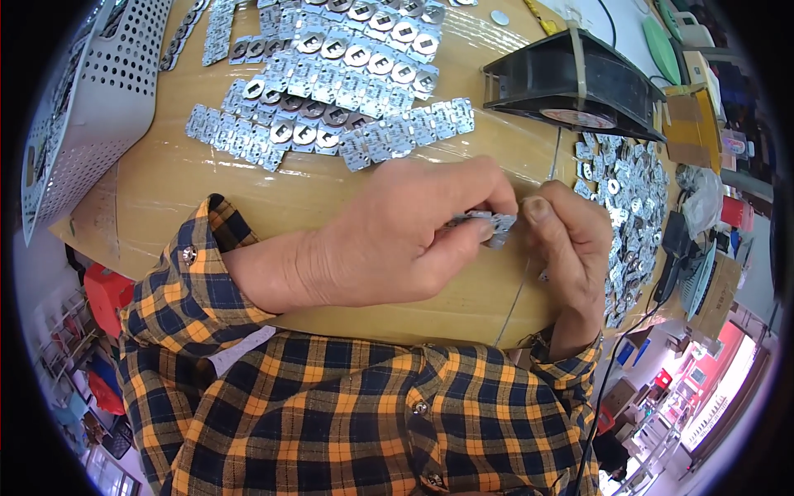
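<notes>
My left hand (pixel 397 219) is closed, with thumb and fingers pinching a few small silvery stamped metal plates (pixel 500 223) in a short stack. Close to its right, my right hand (pixel 575 240) has its thumb and forefinger pressed together beside the plates. Whatever it may hold is hidden by the fingers. Beyond my left hand, overlapping strips of similar metal plates (pixel 405 136) lie in rows, some showing round discs. A loose heap of small metal plates (pixel 633 215) spreads to the right of my right hand.
A white perforated plastic basket (pixel 124 83) stands at the far left. At the back right sits a black fan unit (pixel 571 83) with tape around it. Right of the heap are a clear plastic bag (pixel 701 194) and a dark cable (pixel 616 364). A red stool (pixel 107 298) is at lower left.
</notes>
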Demonstrator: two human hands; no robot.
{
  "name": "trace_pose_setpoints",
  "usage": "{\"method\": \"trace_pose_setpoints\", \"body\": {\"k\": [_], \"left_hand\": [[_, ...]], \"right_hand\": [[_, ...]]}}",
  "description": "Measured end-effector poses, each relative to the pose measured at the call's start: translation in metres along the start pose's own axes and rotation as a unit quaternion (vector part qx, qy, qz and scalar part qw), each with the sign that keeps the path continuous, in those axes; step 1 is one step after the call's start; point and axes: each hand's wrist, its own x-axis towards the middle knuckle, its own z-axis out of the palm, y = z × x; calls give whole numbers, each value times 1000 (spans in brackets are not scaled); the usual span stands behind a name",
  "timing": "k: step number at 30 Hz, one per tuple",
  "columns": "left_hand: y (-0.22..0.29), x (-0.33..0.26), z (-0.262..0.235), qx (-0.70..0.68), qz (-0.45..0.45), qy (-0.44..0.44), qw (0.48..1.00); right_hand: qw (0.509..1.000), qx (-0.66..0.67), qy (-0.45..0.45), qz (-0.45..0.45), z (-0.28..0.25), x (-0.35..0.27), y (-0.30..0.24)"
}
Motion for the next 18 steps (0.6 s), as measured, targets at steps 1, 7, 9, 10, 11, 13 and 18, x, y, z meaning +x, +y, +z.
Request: {"method": "trace_pose_setpoints", "body": {"k": [1,7,9,10,11,13,18], "left_hand": [[0,1,-1,-33,-19,7,999],[5,4,-4,-231,-136,-7,963],[6,4,-4,-257,-154,-14,954],[7,4,-5,-265,-160,-24,951],[7,4,-5,-273,-166,-33,947],[9,5,-2,-289,-183,-20,939],[3,4,-2,-213,-136,27,967]], "right_hand": [[1000,18,8,14,-1,-1,-1],[998,21,-8,-66,4,3,1],[993,16,-27,-112,1,2,3],[993,16,-28,-112,2,2,3],[995,27,-27,-97,4,2,3],[996,36,-28,-83,5,2,3],[995,95,7,-26,6,-3,0]]}}
